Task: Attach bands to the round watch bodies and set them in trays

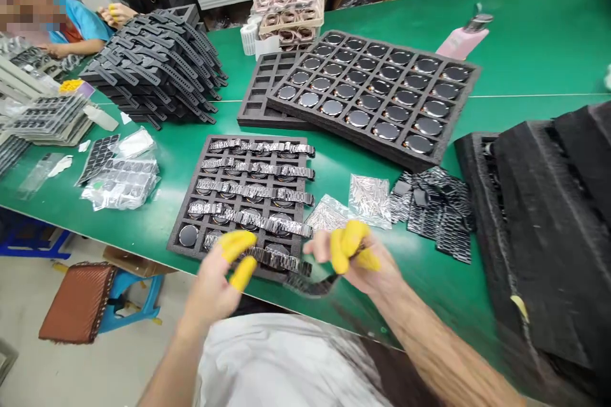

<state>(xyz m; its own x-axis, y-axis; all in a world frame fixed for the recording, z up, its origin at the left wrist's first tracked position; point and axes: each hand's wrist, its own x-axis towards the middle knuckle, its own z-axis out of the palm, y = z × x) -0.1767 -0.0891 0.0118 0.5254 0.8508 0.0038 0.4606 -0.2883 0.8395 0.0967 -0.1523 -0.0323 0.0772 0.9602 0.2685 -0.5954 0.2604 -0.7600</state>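
Observation:
My right hand, with yellow finger cots, pinches a black link watch strap that hangs down to the left and is blurred. Over the front edge of the black foam tray is my left hand. Its yellow-covered thumb and forefinger are apart, near the front row of straps, with nothing seen held. Round dark watch cases sit in the tray's pockets, with black link straps lying across them in rows. One watch case at the front left corner lies uncovered.
Small bags of metal pins and a pile of black link straps lie right of the tray. Behind stands a foam tray of watch cases. Black foam sheets fill the right side. Two people sit at far left.

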